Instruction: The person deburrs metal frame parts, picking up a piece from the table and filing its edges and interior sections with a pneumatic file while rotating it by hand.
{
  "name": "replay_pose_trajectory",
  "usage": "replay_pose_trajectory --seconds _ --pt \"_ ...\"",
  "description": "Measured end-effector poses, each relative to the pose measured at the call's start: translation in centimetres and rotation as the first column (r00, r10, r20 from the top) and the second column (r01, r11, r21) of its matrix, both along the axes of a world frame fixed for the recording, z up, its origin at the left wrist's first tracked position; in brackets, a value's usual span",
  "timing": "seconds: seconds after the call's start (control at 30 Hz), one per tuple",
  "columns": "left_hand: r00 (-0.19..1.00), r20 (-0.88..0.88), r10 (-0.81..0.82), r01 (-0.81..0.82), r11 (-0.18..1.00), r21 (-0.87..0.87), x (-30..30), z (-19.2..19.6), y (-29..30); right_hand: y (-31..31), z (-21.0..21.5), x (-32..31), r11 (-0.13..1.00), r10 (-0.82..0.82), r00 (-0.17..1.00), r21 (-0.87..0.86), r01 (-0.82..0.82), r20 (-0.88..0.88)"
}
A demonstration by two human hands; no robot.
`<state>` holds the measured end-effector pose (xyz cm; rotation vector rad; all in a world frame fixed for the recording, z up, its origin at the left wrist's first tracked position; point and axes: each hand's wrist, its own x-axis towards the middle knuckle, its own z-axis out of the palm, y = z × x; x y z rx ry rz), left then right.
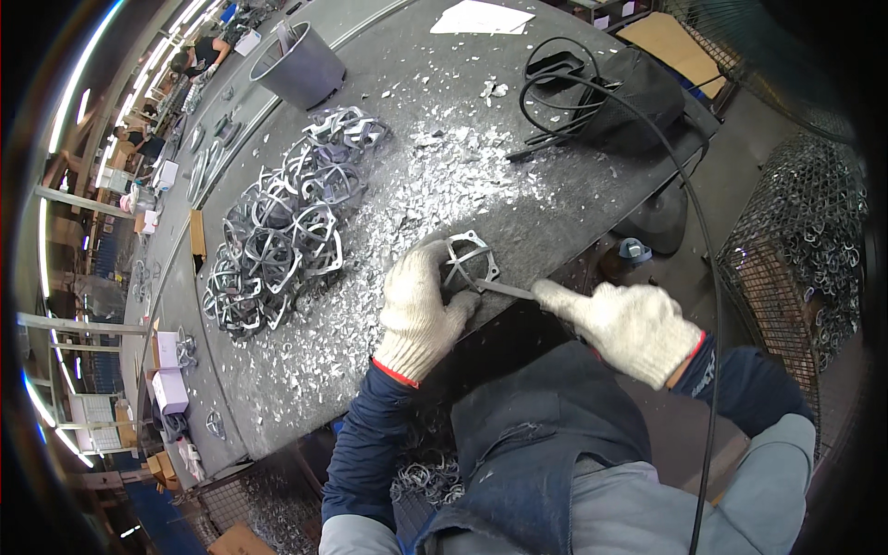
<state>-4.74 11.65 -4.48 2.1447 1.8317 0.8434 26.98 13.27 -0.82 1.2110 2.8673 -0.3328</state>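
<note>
Beside the pile (296,227) of metal parts, the gloved left hand (416,301) and right hand (624,324) bring a part (460,262) and a flat tool (507,290) together.

Right of the pile, the left hand grips the part at the tabletop's (398,46) near edge, its thumb below; farther right of the pile, the right hand holds the tool, forefinger along it, tip at the part's rim. Bright flakes (435,180) spread from the pile's right side. Just beyond the pile's far end stands a grey bucket (301,72); well right of the pile are a black bag (634,102), a cable (709,245) and a filled mesh basket (763,277).
</note>
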Motion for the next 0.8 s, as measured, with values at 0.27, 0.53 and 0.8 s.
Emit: replay_pose_trajectory --seconds 0.27,0.53,0.8 --pt "1.000 0.030 0.003 -0.002 1.000 -0.021 -0.1 -0.3 -0.1 8.6 2.5 0.2 0.989 0.143 0.989 0.040 -0.145 0.044" --pt "0.978 0.207 -0.032 0.062 0.988 -0.143 1.3 1.7 0.0 6.2 1.6 2.0 0.972 0.113 0.992 -0.199 -0.123 -0.059" --pt "0.983 0.183 0.021 -0.006 0.997 -0.081 1.4 0.7 -0.3 -0.3 -0.8 0.3 0.519 -0.333 0.927 -0.855 0.026 -0.174"
